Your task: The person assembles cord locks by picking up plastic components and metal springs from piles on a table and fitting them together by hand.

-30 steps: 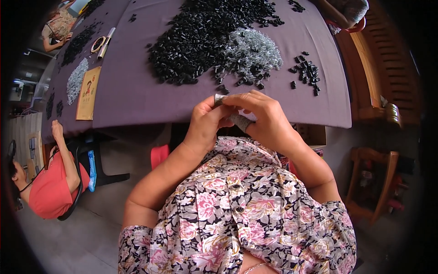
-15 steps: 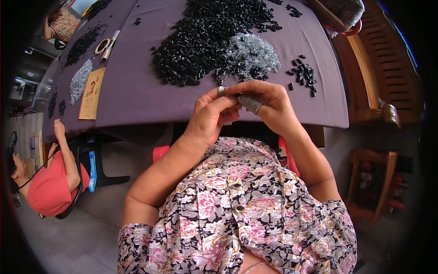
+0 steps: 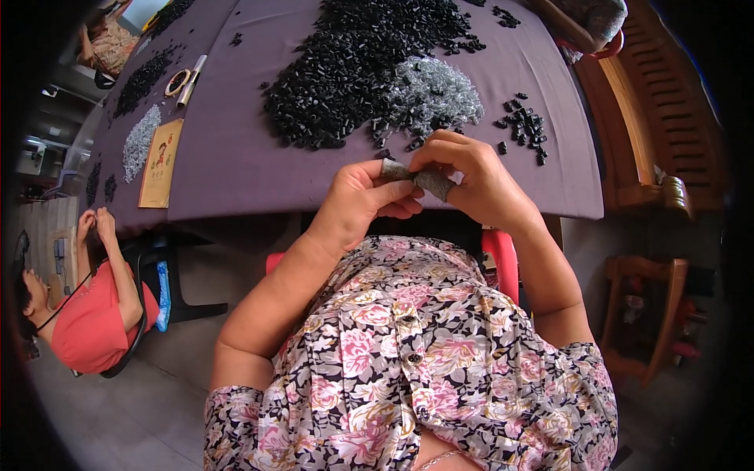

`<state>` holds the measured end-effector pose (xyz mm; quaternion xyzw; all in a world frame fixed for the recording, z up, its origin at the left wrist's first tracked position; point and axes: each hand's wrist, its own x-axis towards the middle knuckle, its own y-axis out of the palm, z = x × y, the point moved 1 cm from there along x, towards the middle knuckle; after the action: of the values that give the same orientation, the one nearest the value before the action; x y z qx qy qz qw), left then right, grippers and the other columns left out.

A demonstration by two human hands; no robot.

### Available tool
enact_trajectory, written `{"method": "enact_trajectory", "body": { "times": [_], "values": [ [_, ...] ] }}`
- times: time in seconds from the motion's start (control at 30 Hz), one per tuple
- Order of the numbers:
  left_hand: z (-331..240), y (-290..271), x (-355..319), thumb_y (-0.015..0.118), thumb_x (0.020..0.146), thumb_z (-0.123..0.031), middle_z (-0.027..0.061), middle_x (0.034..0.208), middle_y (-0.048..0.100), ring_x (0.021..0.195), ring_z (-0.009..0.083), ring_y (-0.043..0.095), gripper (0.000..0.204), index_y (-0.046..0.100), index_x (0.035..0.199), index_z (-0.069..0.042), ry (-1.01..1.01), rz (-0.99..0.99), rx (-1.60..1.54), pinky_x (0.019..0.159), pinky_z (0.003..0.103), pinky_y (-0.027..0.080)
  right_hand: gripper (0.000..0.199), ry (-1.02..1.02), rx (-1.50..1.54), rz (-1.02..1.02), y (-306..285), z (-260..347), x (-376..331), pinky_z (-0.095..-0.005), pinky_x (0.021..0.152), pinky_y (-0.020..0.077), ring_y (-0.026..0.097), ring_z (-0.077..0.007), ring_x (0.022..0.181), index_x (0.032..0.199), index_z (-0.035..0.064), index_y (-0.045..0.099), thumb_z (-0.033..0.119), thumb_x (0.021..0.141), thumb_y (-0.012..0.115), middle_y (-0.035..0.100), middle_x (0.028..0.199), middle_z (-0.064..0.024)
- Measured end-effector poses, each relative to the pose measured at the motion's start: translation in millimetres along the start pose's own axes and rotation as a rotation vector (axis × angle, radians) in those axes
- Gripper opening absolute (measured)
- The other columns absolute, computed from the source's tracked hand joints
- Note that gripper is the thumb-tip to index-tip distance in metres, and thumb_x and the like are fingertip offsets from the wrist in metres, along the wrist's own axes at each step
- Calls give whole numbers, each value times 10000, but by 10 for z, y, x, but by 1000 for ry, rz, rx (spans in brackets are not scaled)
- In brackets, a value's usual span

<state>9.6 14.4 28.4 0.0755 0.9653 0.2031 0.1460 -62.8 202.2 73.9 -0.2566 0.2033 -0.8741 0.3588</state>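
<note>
My left hand [image 3: 355, 196] and my right hand [image 3: 479, 174] meet fingertip to fingertip above the near edge of the table. Grey wrapping covers my left index finger and my right thumb. Both hands are closed in a pinch around a small black plastic piece [image 3: 414, 177], mostly hidden by the fingers. Just beyond lies a big heap of small black plastic pieces [image 3: 338, 86]. A pile of small clear pieces [image 3: 436, 94] rests against its right side, and a smaller group of black pieces [image 3: 525, 129] is farther right.
The purple-grey tablecloth [image 3: 228, 157] bears a yellow booklet [image 3: 161, 165], a tape roll [image 3: 177, 83] and more piles at left. A co-worker in a red shirt [image 3: 102, 322] sits at left; others sit at the far corners. A wooden stool [image 3: 640, 314] stands at right.
My right hand has turned and its fingers have bent more over the pinch. My left index finger has stretched toward it. The co-worker at left has brought both hands up together.
</note>
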Motion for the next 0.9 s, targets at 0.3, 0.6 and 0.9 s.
{"method": "enact_trajectory", "body": {
  "times": [0.3, 0.6, 0.9],
  "values": [
    [64, 23, -39, 640, 936, -48, 70, 909, 715, 769, 144, 709, 133, 655, 1052, 16, 8, -48, 122, 697, 253, 586, 326, -48, -285, 77, 155, 135, -119, -460, 717, 503, 618, -378, 856, 1004, 45, 607, -33, 693, 665, 568, 917, -139],
    [154, 12, -2, 654, 922, -29, 60, 903, 708, 774, 125, 696, 100, 648, 1014, 10, 10, -68, 188, 706, 243, 574, 231, 162, 68, 36, 148, -3, -130, -351, 704, 537, 676, -274, 798, 953, -12, 607, -80, 737, 650, 644, 860, -136],
    [179, 51, -41, 629, 918, 17, 53, 942, 702, 823, 110, 678, 132, 638, 1050, 23, 107, -69, 351, 760, 247, 571, 169, 405, 293, 41, 210, -196, -207, -259, 737, 523, 641, -84, 824, 943, -36, 635, -93, 790, 679, 689, 821, -52]
  ]
}}
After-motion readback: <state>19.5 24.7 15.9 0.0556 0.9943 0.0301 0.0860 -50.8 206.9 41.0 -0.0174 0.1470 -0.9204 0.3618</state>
